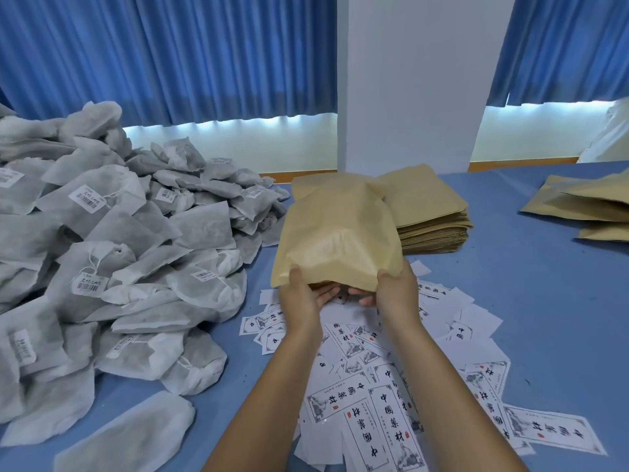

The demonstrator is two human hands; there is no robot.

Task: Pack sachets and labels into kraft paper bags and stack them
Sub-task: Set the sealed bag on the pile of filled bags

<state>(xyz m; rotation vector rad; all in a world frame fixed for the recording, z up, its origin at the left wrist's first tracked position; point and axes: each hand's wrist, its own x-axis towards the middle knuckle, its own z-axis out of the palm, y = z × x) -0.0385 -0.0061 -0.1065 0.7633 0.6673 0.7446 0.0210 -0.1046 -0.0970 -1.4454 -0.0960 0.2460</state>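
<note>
One kraft bag (337, 233) is held at mid-table, raised over the far edge of the scattered labels (374, 369). It bulges, so it is judged to be filled, though its contents are not seen.

The bag is gripped at its near edge by both hands. The left hand (299, 294) takes the near-left corner and the right hand (394, 291) the near-right corner. On each hand the thumb is laid on top and the fingers are curled beneath, so both are closed on the bag.

The long axis of the bag runs near to far, straight away from the fingers. Whether the near edge is the mouth or the base cannot be told. Nor can it be told whether the far end rests on anything.

A pile of flat bags (432, 212) lies just beyond and to the right of the held bag. The packed bags (585, 206) lie well apart at the far right of the table (544, 301), nearer the right hand. The sachets (119, 233) are heaped on the left.

The step in hand is judged to be the stacking. A carry to the right and far is expected, led by the right hand. The load could shift inside if the far end is tipped.
</note>
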